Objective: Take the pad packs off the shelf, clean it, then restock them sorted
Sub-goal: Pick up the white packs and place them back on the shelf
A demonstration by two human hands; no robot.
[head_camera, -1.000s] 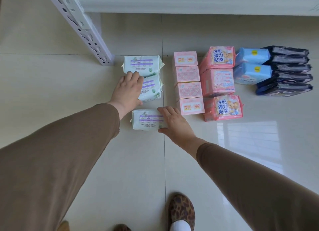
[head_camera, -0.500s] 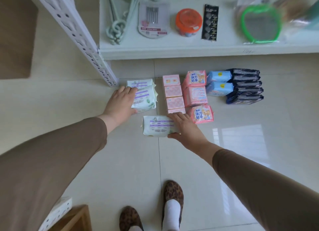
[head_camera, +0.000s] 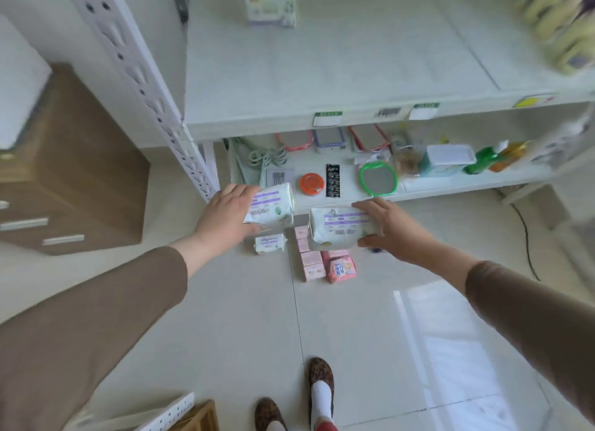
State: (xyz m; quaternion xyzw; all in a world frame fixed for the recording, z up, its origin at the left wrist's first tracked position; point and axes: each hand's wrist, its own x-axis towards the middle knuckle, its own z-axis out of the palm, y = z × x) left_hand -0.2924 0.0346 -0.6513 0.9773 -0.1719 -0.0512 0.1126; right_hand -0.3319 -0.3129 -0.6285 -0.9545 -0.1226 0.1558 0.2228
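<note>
Left hand (head_camera: 225, 219) & right hand (head_camera: 391, 229) each hold a white pad pack (head_camera: 272, 207) up near the bare shelf (head_camera: 322, 70), prob. to restock it; pink packs (head_camera: 310, 260) wait on floor.

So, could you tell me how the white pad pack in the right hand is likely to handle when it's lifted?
The white pad pack probably feels light: the right hand holds it by one end alone. It looks soft and squashy, with rounded corners. Its glossy wrapper may be a little slippery.
</note>
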